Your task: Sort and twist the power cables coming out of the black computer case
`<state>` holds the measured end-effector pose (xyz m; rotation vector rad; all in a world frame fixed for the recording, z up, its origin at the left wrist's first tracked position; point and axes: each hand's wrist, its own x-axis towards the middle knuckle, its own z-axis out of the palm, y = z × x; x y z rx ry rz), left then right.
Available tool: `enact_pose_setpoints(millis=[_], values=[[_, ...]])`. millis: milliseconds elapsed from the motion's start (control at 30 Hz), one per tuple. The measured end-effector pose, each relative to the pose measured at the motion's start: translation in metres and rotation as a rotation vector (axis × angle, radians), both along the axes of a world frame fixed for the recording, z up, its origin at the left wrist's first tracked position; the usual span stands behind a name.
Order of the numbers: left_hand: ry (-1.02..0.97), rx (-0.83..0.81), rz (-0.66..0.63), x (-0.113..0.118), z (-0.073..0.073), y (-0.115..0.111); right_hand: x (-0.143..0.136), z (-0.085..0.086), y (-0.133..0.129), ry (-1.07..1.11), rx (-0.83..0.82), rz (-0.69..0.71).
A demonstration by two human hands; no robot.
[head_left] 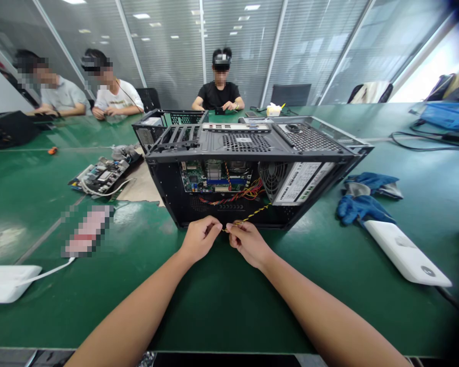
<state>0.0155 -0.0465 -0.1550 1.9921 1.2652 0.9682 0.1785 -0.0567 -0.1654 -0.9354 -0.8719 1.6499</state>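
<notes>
An open black computer case [164, 188] lies in front of me, its inside facing my way. Within it show a motherboard [199, 176], a bundle of red, yellow and black wires [248, 192] and a power supply [304, 181] with a fan grille. A twisted yellow-and-black cable [257, 211] runs from near the power supply to my hands at the case's lower edge. My left hand [202, 237] pinches the end of this cable. Close beside it, my right hand [248, 242] is closed on the same cable. Fingers hide the cable's tip.
Left of the case, a loose circuit board [105, 176] sits by a piece of cardboard [145, 183]. A phone [87, 232] is wired to a white power bank [7, 283]. Blue gloves [363, 201] and a white device [407, 252] lie right. Several people sit across the green table.
</notes>
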Motion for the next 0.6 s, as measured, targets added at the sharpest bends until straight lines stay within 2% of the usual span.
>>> enact_pose_setpoints(millis=[300, 467, 600], values=[[-0.064, -0.166, -0.017, 0.0014, -0.0042, 0.0009, 0.0071, 0.003, 0.0037, 0.043, 0.016, 0.142], [0.006, -0.099, -0.028, 0.0029, -0.0031, -0.0003, 0.0072, 0.0012, 0.0049, 0.111, 0.009, 0.126], [-0.011, 0.0, -0.003, 0.0029, -0.0061, -0.0011, 0.0082, -0.0024, 0.0074, 0.187, -0.024, 0.141]])
